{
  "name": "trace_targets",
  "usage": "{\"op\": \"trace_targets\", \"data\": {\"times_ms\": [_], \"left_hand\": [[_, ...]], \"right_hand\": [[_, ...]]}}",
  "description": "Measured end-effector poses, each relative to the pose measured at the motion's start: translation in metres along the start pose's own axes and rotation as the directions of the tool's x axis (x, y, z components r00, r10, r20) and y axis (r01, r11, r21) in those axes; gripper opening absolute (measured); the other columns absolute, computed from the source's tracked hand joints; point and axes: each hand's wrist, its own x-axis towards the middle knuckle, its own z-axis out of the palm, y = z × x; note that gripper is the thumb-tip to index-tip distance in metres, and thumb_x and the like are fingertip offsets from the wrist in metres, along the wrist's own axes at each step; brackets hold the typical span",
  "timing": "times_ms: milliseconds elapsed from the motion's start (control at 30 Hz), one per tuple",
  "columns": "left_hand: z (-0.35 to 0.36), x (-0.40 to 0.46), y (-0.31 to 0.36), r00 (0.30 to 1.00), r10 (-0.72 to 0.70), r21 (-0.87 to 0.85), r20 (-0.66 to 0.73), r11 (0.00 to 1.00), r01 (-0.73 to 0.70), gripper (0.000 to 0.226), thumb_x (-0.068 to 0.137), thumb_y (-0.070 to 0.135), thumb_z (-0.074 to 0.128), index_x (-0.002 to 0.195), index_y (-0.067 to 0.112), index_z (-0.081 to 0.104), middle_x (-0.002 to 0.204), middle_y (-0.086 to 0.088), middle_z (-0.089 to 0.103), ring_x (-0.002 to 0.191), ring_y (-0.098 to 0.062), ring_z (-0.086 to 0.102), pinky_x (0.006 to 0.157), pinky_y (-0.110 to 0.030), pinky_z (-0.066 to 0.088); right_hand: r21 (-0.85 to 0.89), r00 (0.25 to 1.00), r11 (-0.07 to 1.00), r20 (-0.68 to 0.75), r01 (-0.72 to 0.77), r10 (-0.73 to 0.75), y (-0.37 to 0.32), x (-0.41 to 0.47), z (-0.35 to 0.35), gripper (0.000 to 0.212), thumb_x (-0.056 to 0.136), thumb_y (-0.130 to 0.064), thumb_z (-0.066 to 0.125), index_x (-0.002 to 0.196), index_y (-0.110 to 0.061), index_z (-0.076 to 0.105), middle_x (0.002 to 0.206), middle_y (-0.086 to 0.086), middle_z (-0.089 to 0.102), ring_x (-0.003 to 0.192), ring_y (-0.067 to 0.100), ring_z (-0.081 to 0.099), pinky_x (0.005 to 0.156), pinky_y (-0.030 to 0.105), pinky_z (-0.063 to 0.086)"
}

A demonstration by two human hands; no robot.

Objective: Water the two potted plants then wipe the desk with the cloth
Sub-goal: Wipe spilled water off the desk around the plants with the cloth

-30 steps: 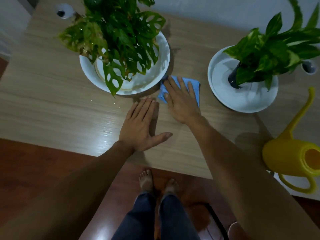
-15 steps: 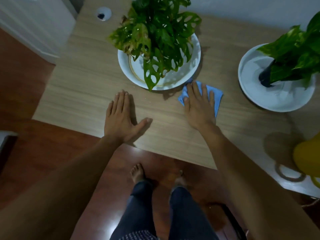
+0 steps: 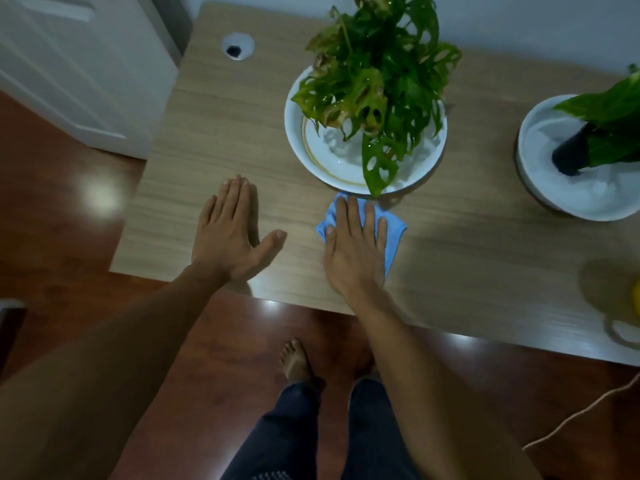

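Blue cloth [image 3: 393, 233] beneath flat right hand [image 3: 353, 252]; no writing legible.

Surface: light wood-grain desk [image 3: 225, 140], standing on a red-brown floor [image 3: 69, 220].
Far left corner: round cable grommet [image 3: 238, 46].
Centre: white dish [image 3: 332, 164] carrying a hole-leaved plant.
Right edge: second white dish [image 3: 540, 188] carrying a dark pot.
Front of centre dish: blue cloth [image 3: 393, 233], flat, touching the dish rim.
Left of cloth: left hand [image 3: 230, 233], palm down.
On cloth: right hand [image 3: 353, 251], pressed flat.
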Motion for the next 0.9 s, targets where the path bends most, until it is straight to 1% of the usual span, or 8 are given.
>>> {"op": "trace_targets", "data": {"times_ms": [167,300,467,633,767,900], "left_hand": [[-0.008,0.016,-0.034,1.000,0.002,0.002,-0.003,1.000,-0.002,0.104,0.094,0.077,0.039,0.166,0.013,0.000,0.176,-0.005,-0.004,0.162,-0.018,-0.008,0.131,-0.042,-0.003],[-0.006,0.026,-0.051,1.000,0.001,0.008,-0.006,1.000,-0.001,0.102,0.095,0.077,0.036,0.166,0.013,0.000,0.176,-0.006,-0.004,0.162,-0.019,-0.007,0.131,-0.043,-0.002],[-0.001,0.035,-0.068,1.000,0.003,-0.009,-0.024,1.000,-0.004,0.092,0.099,0.066,0.037,0.166,0.012,0.004,0.176,-0.007,-0.001,0.162,-0.019,-0.004,0.131,-0.042,0.000],[0.004,0.040,-0.079,0.999,0.009,-0.001,-0.053,1.000,-0.009,0.084,0.100,0.058,0.029,0.165,0.008,0.009,0.175,-0.010,0.005,0.163,-0.020,0.000,0.131,-0.042,0.000],[0.005,0.042,-0.079,0.997,0.023,0.009,-0.069,1.000,-0.022,0.080,0.101,0.051,0.029,0.164,0.005,0.013,0.175,-0.013,0.008,0.163,-0.022,0.002,0.131,-0.043,0.001],[0.006,0.042,-0.081,0.996,0.033,0.023,-0.081,0.999,-0.032,0.078,0.102,0.050,0.030,0.164,0.004,0.015,0.174,-0.014,0.009,0.163,-0.022,0.003,0.132,-0.044,0.002]], "right_hand": [[-0.036,0.999,0.998,-0.003,0.054,-0.055,-0.039,0.013,0.014,0.060,0.109,-0.041,0.019,0.165,-0.023,0.009,0.174,-0.003,0.007,0.161,0.022,0.003,0.130,0.048,0.004],[-0.069,0.995,0.993,-0.023,0.091,-0.093,-0.066,0.029,0.023,0.061,0.109,-0.042,0.020,0.165,-0.020,0.015,0.174,0.000,0.011,0.161,0.023,0.008,0.129,0.049,0.009],[-0.071,0.991,0.989,-0.040,0.127,-0.130,-0.096,0.053,0.029,0.060,0.110,-0.042,0.020,0.165,-0.018,0.017,0.173,0.003,0.013,0.161,0.025,0.008,0.129,0.050,0.011],[-0.071,0.992,0.993,-0.078,0.092,-0.097,-0.123,0.076,0.035,0.059,0.110,-0.041,0.020,0.164,-0.017,0.020,0.173,0.005,0.016,0.160,0.026,0.010,0.128,0.050,0.012],[-0.048,0.994,0.997,-0.095,0.058,-0.063,-0.144,0.093,0.039,0.060,0.109,-0.040,0.022,0.164,-0.017,0.020,0.173,0.006,0.016,0.160,0.027,0.010,0.128,0.050,0.011],[-0.001,0.997,1.000,-0.071,0.013,-0.013,-0.164,0.115,0.040,0.061,0.109,-0.039,0.025,0.165,-0.016,0.016,0.173,0.006,0.010,0.161,0.027,0.004,0.129,0.050,0.004]]}}
